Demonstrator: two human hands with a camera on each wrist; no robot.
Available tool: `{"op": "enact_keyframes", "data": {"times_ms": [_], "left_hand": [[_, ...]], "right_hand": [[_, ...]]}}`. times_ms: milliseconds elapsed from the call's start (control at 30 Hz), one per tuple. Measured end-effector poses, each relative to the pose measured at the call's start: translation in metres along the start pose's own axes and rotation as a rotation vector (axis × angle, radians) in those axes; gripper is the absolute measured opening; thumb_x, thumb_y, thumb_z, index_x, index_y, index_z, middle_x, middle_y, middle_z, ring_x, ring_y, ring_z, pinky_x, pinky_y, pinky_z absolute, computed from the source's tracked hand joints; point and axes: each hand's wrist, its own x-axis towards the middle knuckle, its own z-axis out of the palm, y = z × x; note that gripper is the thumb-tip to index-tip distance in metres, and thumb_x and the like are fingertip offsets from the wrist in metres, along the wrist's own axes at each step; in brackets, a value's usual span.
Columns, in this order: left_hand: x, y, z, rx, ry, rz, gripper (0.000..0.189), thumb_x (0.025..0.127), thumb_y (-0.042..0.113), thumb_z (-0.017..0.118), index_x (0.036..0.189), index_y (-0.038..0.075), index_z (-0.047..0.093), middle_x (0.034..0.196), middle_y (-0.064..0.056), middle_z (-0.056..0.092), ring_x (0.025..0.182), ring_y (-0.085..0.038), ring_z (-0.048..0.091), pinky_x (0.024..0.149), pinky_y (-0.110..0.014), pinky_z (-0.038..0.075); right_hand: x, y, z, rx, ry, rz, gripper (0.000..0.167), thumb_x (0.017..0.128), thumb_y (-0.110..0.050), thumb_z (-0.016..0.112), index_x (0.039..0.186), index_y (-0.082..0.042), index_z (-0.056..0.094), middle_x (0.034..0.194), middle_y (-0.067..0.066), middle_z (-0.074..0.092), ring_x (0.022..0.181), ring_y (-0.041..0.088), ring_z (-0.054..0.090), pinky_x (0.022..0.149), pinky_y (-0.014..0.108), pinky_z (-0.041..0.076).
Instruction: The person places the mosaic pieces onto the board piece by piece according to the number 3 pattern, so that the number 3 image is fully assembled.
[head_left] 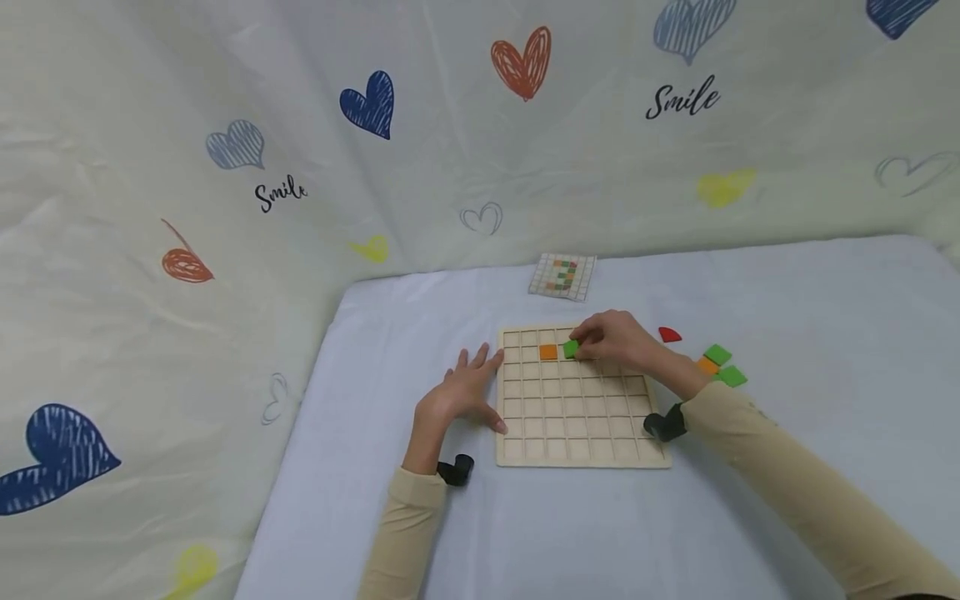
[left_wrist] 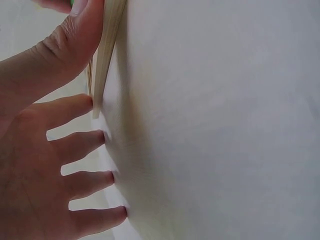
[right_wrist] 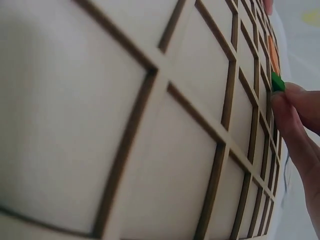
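A wooden grid board [head_left: 555,454] lies on the white cloth, with an orange square tile [head_left: 548,352] in a cell near its far edge. My right hand [head_left: 617,340] pinches a green tile [head_left: 571,348] at the cell just right of the orange one. In the right wrist view the green tile [right_wrist: 277,82] sits between thumb and finger, tilted against the grid. My left hand [head_left: 463,390] rests at the board's left edge, fingers spread. In the left wrist view the thumb [left_wrist: 75,42] touches the board's side [left_wrist: 107,55] and the other fingertips meet the cloth.
Behind the board lies a pattern card [head_left: 562,277] printed with a coloured grid figure. Right of the board are a red quarter-round tile [head_left: 669,334], green tiles [head_left: 717,354] and an orange tile [head_left: 707,365], partly behind the right forearm. A printed cloth [head_left: 480,150] hangs at the back.
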Motion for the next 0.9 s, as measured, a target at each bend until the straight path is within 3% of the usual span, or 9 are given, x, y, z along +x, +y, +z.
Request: {"op": "enact_keyframes", "data": {"times_ms": [433, 900], "left_hand": [[-0.001, 0.0, -0.002, 0.002, 0.002, -0.001, 0.124, 0.068, 0.027, 0.098, 0.166, 0.02, 0.021, 0.174, -0.008, 0.005, 0.16, -0.04, -0.002, 0.126, -0.063, 0.012], [-0.001, 0.0, -0.002, -0.015, 0.0, 0.003, 0.125, 0.068, 0.027, 0.097, 0.166, 0.02, 0.02, 0.174, -0.008, 0.004, 0.16, -0.039, -0.003, 0.127, -0.063, 0.01]], "right_hand": [[0.005, -0.009, 0.005, -0.047, 0.006, -0.017, 0.028, 0.088, -0.009, 0.08, 0.112, 0.005, 0.076, 0.102, 0.016, 0.077, 0.09, 0.026, 0.072, 0.086, 0.046, 0.058], [0.007, -0.014, 0.006, -0.184, 0.003, -0.129, 0.021, 0.085, -0.004, 0.081, 0.104, 0.005, 0.079, 0.092, 0.011, 0.07, 0.081, 0.019, 0.065, 0.071, 0.033, 0.055]]}}
